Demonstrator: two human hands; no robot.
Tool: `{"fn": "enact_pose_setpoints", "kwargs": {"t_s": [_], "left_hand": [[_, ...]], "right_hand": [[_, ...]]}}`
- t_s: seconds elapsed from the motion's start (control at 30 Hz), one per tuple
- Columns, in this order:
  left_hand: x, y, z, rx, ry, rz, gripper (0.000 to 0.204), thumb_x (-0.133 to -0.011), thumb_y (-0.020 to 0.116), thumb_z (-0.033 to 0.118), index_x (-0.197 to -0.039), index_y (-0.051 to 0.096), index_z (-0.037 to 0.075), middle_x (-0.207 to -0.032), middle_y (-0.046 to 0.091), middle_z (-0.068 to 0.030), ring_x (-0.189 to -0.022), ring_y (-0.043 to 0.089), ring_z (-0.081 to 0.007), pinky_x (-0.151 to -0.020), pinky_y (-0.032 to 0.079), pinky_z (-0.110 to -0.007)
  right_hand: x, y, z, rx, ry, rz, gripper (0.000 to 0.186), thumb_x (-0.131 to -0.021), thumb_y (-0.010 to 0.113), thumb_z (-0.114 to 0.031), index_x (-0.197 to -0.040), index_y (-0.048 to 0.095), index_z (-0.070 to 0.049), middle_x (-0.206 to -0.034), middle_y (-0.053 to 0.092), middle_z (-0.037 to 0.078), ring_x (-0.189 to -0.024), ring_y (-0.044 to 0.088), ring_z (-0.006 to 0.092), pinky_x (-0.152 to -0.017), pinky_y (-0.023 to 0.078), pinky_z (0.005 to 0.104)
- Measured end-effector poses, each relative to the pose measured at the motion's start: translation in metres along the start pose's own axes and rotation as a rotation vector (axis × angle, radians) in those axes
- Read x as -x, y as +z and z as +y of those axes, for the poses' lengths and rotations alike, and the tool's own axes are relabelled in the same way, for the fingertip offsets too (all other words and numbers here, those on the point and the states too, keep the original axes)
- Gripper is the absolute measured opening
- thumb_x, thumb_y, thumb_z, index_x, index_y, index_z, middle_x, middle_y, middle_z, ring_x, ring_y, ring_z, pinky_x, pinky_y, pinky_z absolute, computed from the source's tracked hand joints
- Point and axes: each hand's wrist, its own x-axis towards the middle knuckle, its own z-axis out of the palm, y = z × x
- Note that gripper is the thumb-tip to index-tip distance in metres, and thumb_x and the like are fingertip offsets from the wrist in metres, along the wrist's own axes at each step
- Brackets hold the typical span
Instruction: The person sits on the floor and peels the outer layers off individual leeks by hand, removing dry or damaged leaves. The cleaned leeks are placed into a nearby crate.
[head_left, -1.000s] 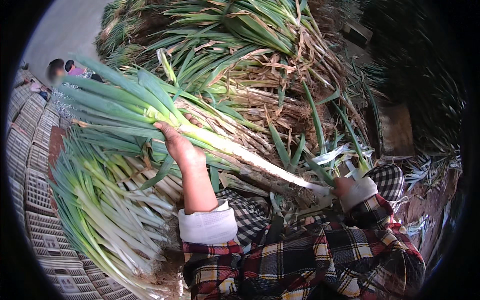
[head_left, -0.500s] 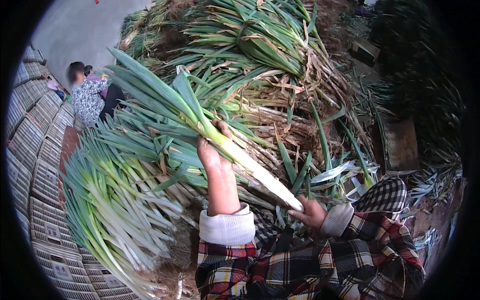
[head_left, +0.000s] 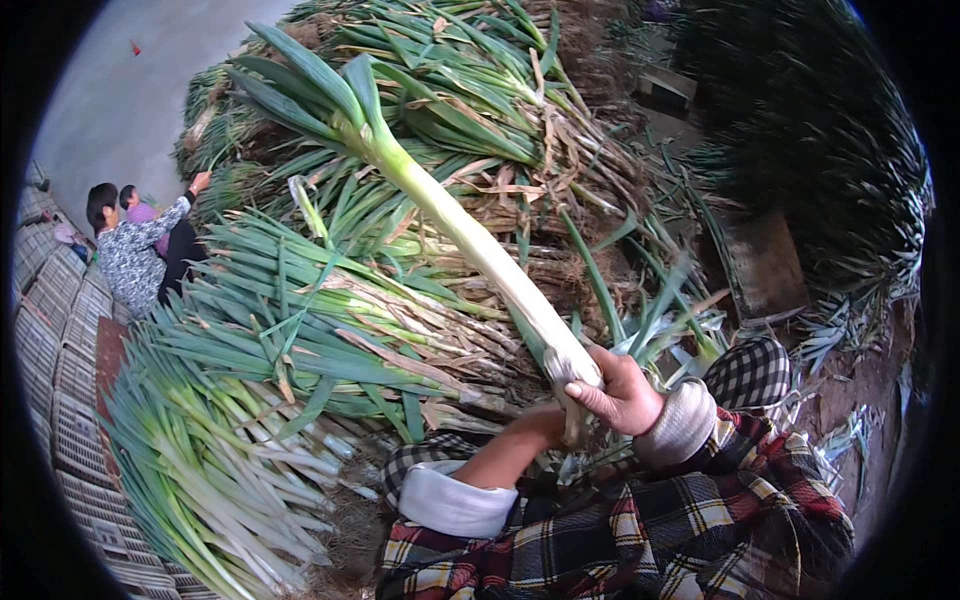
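A single long leek point(head_left: 470, 245) slants across the middle, its green leaves up to the far left and its white root end toward me. My right hand point(head_left: 622, 390) is closed round that root end, the thumb lying across it. A loose pale strip of outer skin point(head_left: 574, 420) hangs down below the thumb. My left hand point(head_left: 545, 425) is low beside the root end; its fingers are hidden behind the stalk and the hanging skin. Left of my knees lies a pile of leeks with clean white stalks point(head_left: 235, 480).
Untrimmed leeks with brown dry leaves point(head_left: 430, 310) are heaped ahead. Stacked plastic crates point(head_left: 75, 390) line the left edge, with two people point(head_left: 135, 245) sitting beyond. On the right are a brown board point(head_left: 765, 265), stripped leaves point(head_left: 845, 440) and a dark leafy heap point(head_left: 800, 110).
My left hand has left the stalk's middle and come down to the root end. The leek has swung a little more upright, and loose skin now hangs at its base.
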Motion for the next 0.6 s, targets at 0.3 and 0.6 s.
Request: {"fn": "enact_pose_setpoints", "kwargs": {"t_s": [0.3,0.6], "left_hand": [[0.041,-0.120,0.054,1.471,0.363,0.889,0.036,-0.083,0.046,0.025,-0.109,0.042,0.000,-0.095,0.049,-0.0098,-0.088,0.050,-0.0228,-0.085,0.039,-0.039],[0.021,-0.103,0.042,1.480,0.221,1.095,0.018,-0.082,0.054,0.023,-0.078,0.041,0.011,-0.064,0.035,0.0024,-0.059,0.037,-0.0095,-0.055,0.034,-0.025]], "right_hand": [[0.010,0.009,0.027,0.457,-0.149,0.002,0.044,-0.073,0.061,-0.023,-0.105,0.042,0.001,-0.083,0.051,0.017,-0.076,0.053,0.0325,-0.066,0.044,0.0370],[0.002,0.006,0.045,0.236,0.353,-0.334,0.039,-0.077,0.059,-0.028,-0.101,0.044,-0.001,-0.071,0.054,0.012,-0.065,0.054,0.0230,-0.061,0.045,0.0334]]}}
